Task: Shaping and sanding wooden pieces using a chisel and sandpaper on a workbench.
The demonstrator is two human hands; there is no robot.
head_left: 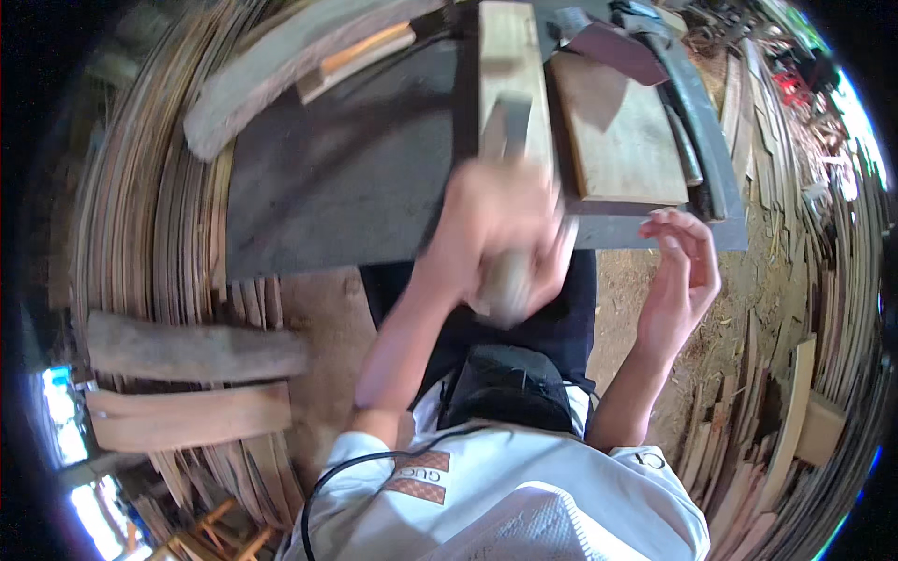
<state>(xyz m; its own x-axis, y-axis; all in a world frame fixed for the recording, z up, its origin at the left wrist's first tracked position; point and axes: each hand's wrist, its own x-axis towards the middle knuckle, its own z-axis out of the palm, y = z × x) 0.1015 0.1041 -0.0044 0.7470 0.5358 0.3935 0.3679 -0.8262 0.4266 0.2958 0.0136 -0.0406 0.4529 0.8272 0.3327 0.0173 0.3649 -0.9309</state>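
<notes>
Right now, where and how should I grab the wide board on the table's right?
Probably grip the board by its near end, coming from your side with the free right hand. It lies flat on the table, that end bare; a reddish sheet overlaps its far end and a dark bar lines its right.

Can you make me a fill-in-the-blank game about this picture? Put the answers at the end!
1. The left hand grips a blurred tool, while the right hand holds ____.
2. In the picture, the wide board lies to the ____ of the narrow board.
3. Both boards are made of ____.
4. The person's shirt is mostly ____.

Missing words: nothing; right; wood; white.
</notes>
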